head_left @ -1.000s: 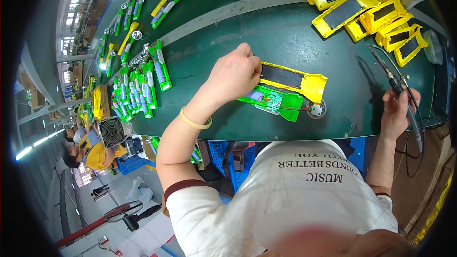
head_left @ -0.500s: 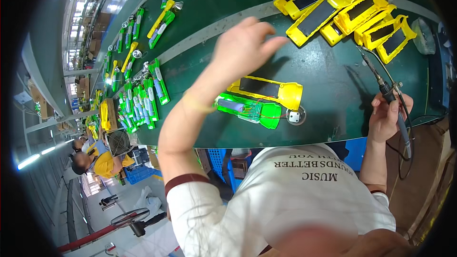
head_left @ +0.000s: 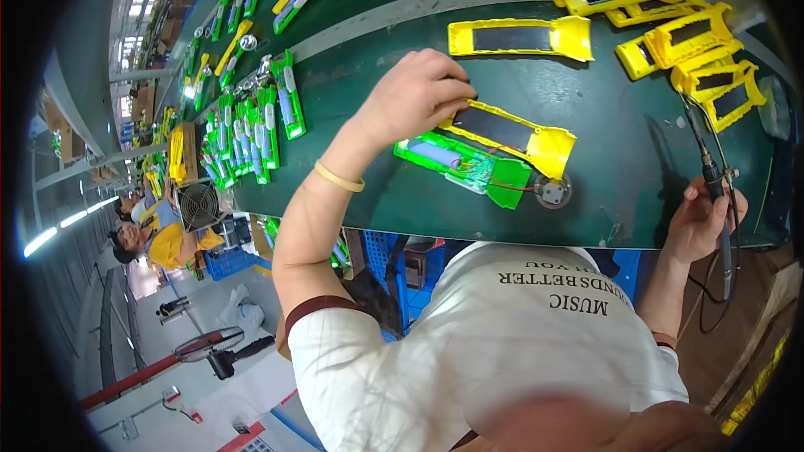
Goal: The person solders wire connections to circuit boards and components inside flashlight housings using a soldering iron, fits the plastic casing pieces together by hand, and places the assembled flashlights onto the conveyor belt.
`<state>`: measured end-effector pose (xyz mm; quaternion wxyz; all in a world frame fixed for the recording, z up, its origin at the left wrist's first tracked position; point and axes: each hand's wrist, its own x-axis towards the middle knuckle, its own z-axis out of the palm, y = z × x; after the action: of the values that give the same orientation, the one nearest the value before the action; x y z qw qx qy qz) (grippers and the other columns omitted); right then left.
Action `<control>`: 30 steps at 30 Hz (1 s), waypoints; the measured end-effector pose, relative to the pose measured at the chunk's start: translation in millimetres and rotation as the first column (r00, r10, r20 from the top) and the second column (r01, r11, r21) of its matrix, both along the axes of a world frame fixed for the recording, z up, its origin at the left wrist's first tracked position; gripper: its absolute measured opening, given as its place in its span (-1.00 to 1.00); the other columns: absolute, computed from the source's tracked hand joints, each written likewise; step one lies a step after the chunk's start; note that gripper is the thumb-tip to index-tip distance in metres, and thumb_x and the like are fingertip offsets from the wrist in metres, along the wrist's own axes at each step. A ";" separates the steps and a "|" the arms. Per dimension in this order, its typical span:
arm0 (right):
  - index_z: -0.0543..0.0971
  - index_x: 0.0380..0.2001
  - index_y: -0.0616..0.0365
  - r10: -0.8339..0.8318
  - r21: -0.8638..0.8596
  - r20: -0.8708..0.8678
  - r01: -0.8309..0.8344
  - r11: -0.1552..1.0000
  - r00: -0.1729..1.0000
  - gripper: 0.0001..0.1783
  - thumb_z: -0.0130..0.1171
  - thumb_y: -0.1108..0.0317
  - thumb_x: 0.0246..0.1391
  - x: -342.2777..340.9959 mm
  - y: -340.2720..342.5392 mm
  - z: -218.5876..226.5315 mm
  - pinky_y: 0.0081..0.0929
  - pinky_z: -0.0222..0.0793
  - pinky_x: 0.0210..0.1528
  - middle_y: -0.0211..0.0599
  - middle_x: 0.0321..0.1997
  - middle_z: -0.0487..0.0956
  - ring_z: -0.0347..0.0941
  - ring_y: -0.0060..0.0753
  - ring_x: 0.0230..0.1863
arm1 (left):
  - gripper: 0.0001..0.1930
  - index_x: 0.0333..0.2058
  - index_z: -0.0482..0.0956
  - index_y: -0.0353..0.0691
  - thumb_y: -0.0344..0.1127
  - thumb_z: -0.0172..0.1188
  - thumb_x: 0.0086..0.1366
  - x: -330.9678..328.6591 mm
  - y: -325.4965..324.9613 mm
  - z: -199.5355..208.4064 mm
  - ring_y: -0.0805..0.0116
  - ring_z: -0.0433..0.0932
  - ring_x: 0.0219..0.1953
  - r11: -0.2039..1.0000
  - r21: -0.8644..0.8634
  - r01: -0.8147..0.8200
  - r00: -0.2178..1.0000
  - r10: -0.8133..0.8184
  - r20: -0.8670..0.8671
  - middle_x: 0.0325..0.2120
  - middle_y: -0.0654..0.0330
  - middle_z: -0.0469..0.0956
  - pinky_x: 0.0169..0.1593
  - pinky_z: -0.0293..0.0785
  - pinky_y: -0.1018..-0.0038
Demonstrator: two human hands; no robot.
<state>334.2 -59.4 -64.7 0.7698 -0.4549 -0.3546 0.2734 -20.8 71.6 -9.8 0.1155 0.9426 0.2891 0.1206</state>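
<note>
1. When checked for room to move, found bare green tabletop [head_left: 624, 138] between the work and the right hand [head_left: 702, 222].
2. Limits noted: near edge of the tabletop close below the green half-casing [head_left: 508, 187]; pale strip [head_left: 402, 18] along the far side; cluster of green assemblies [head_left: 270, 130] at left; pile of yellow shells [head_left: 662, 42] at upper right.
3. Also noted one loose shell [head_left: 574, 38], lying apart beyond the left hand [head_left: 419, 94], nearly level across the view.
4. Left hand: reaching in from lower left, back of hand uppermost, pale wristband [head_left: 339, 180] behind; fingers curled almost closed, pinching the upper-left end of the yellow casing [head_left: 548, 151]. Cannot tell exact fingertip placement, partly hidden.
5. Right hand: at far right, fingers closed around the handle of a soldering iron [head_left: 712, 176], tip pointing up and slightly left, near the pile. Cannot tell about contact there.
6. Yellow casing: mid-table, along the far side of the green half-casing. Long axis slanting from upper left to lower right, flared end toward lower right.
7. Green half-casing: long axis roughly parallel, circuit board [head_left: 477, 169] exposed, round reflector [head_left: 553, 193] just beyond the lower-right end.
</note>
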 end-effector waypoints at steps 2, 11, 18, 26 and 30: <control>0.29 -0.29 0.17 -0.021 -0.008 -0.013 0.021 1.000 1.000 -0.75 -0.02 0.23 0.07 -1.9 0.2 -2.7 -0.74 0.17 -0.61 -0.18 -0.50 0.42 0.34 -0.49 -0.58 | -0.77 -0.39 0.54 -0.15 -0.40 0.26 -0.12 -9.3 -10.9 2.9 0.23 0.44 -0.19 0.987 0.157 0.021 0.999 -0.025 0.025 -0.28 0.23 0.46 -0.15 0.35 0.37; 0.31 -0.29 0.16 0.015 -0.067 -0.047 -0.018 0.998 0.999 -0.80 -0.09 0.26 0.14 1.3 2.7 -4.8 -0.74 0.16 -0.61 -0.20 -0.52 0.39 0.31 -0.48 -0.57 | -0.71 -0.50 0.39 -0.19 -0.35 0.34 -0.18 -36.2 -68.1 -1.9 0.13 0.42 -0.16 0.932 -0.361 -0.036 0.998 0.055 0.042 -0.19 0.08 0.44 -0.07 0.33 0.32; 0.29 -0.26 0.15 0.002 -0.169 0.027 0.002 0.986 1.000 -0.77 -0.01 0.26 0.10 -1.4 6.8 -6.5 -0.70 0.25 -0.50 -0.25 -0.51 0.39 0.30 -0.51 -0.57 | -0.47 -0.19 0.24 -0.27 -0.24 0.32 -0.09 -85.2 103.5 -11.1 0.27 0.42 -0.24 0.788 -0.138 -0.600 0.755 0.615 0.228 -0.31 0.11 0.41 -0.13 0.33 0.45; 0.29 -0.29 0.15 -0.023 -0.193 0.050 0.032 0.981 0.998 -0.73 0.06 0.25 0.03 4.3 8.9 -10.0 -0.64 0.22 -0.49 -0.32 -0.44 0.37 0.28 -0.48 -0.50 | -0.60 -0.27 0.46 -0.24 -0.08 0.25 0.02 -116.0 263.3 14.0 0.45 0.44 -0.27 0.546 -0.652 -0.526 0.730 0.683 -0.016 -0.35 0.26 0.48 -0.19 0.33 0.59; 0.15 -0.47 0.02 -0.015 -0.199 -0.025 0.009 0.980 1.000 -0.70 0.03 0.18 0.03 6.7 7.7 -7.6 -0.60 0.13 -0.40 -0.34 -0.51 0.30 0.21 -0.46 -0.54 | -0.12 0.15 0.02 -0.39 -0.08 0.25 -0.06 -95.0 341.7 7.7 0.01 0.23 0.12 0.551 -0.349 -0.758 0.607 0.792 -0.069 0.07 -0.16 0.21 0.15 0.17 0.31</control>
<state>340.9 -51.7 -72.3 0.7266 -0.5282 -0.3124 0.3089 -115.8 413.2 -2.1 0.2269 0.6754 0.6851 0.1518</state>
